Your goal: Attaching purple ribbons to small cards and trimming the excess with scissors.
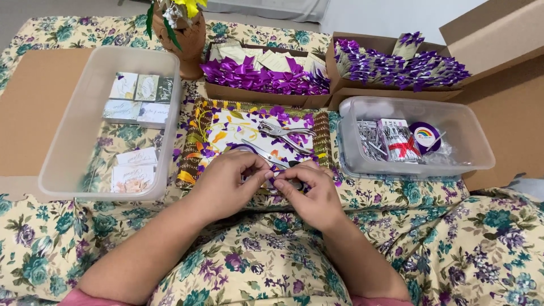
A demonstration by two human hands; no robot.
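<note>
**Clerk:** Floral cloth (pixel 487 249), cream with teal and purple blooms, covers the whole surface; we log it first as the largest item. Next?

**Checker:** Flat brown cardboard (pixel 31 107) at far left, then an open cardboard flap (pixel 504 85) at far right. Between them we count two cardboard boxes: the middle box (pixel 260 93) filled with purple ribbon bows (pixel 255 76), and the right box (pixel 391 93) holding cards tied with purple bows (pixel 396 68).

**Clerk:** Containers?

**Checker:** Two clear plastic tubs. The left tub (pixel 68 170) holds small printed cards (pixel 139 96); the right tub (pixel 470 141) holds a bundle tied with red ribbon (pixel 399 141) and a purple ribbon spool (pixel 425 136). A clay pot (pixel 184 45) with foliage stands behind the left tub.

**Clerk:** Centre of the surface?

**Checker:** One patterned mat (pixel 192 147), strewn with purple scraps; on it a metal hole punch (pixel 280 131) and scissors (pixel 263 153), both lying untouched.

**Clerk:** And our hands?

**Checker:** Left hand (pixel 226 184) and right hand (pixel 309 195) meet just in front of the mat's near edge, fingertips pinched together on a small purple piece (pixel 271 180). It is mostly hidden between the fingers, so we cannot tell its exact kind.
</note>
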